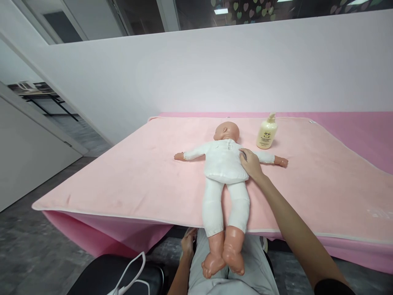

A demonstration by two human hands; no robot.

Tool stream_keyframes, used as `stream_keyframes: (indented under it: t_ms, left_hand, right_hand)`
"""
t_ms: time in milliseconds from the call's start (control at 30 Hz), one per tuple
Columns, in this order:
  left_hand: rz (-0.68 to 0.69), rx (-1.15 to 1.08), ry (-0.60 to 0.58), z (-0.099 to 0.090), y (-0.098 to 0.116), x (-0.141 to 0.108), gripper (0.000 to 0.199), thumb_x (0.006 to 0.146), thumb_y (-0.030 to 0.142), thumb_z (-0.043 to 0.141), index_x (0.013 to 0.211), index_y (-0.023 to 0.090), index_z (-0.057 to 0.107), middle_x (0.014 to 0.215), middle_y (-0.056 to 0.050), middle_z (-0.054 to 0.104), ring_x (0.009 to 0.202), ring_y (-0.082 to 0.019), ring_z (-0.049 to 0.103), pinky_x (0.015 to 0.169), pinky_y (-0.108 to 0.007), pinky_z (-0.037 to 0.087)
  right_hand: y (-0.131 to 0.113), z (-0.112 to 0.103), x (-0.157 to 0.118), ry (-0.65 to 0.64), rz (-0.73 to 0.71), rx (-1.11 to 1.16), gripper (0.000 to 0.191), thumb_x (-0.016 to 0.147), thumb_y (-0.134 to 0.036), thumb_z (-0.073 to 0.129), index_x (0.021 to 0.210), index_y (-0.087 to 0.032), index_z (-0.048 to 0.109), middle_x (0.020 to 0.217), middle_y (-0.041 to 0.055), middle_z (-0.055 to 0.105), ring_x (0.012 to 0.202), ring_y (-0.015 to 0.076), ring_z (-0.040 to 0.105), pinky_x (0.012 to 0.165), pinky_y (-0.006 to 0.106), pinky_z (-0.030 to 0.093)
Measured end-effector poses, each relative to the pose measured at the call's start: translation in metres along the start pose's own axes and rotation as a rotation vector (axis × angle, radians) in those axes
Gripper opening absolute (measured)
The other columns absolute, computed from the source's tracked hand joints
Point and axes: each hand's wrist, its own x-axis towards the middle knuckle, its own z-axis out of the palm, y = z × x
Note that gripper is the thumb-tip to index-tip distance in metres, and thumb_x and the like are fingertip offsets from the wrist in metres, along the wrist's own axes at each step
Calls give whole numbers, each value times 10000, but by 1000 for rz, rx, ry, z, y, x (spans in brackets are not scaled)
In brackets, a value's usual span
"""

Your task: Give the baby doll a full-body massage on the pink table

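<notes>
Touching a doll [216, 170] on a blanket [135, 180], a half-curled right hand [252, 164] rests apart from the left hand [187, 243] below the edge, both grips unclear, the doll seemingly light, soft-bodied and best held under head [231, 130] and trunk [222, 159].

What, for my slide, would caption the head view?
Right hand touching a baby doll, pump bottle standing on the pink blanket.

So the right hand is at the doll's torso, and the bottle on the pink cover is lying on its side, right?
Not quite: the bottle stands upright on the pink cover, as the head view shows. The right hand is at the doll's torso.
</notes>
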Motion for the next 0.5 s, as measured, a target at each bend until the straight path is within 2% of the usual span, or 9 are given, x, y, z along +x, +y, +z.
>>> stream_keyframes:
  t_ms: [100,267,400,500]
  left_hand:
    - [-11,-7,-29,-2,-4,3,453,819,118,302,1064,57,678,955,-48,731,894,-171,685,706,-185,504]
    - [6,116,-86,-12,-2,10,314,811,228,460,970,116,706,926,-73,731,957,-232,670,717,-220,484]
    - [48,258,-138,-21,9,6,293,817,243,476,924,104,710,961,-160,706,1009,-273,648,738,-265,473]
    - [73,366,-177,-27,22,-2,274,841,232,477,911,95,703,945,-160,692,997,-274,644,762,-289,472]
  right_hand:
    - [2,1,0,10,-14,-3,305,835,-239,378,1005,-167,620,1040,98,660,982,220,598,911,389,462]
    - [0,0,0,-3,1,-12,308,835,-233,379,1008,-154,622,1052,108,657,995,227,598,918,391,458]
    - [-3,-2,0,-17,11,-15,323,838,-238,379,1022,-126,619,1063,124,653,1004,239,597,922,396,453]
    - [-3,-2,0,-8,14,-9,310,838,-238,380,1008,-138,619,1053,117,656,998,235,599,921,396,453]
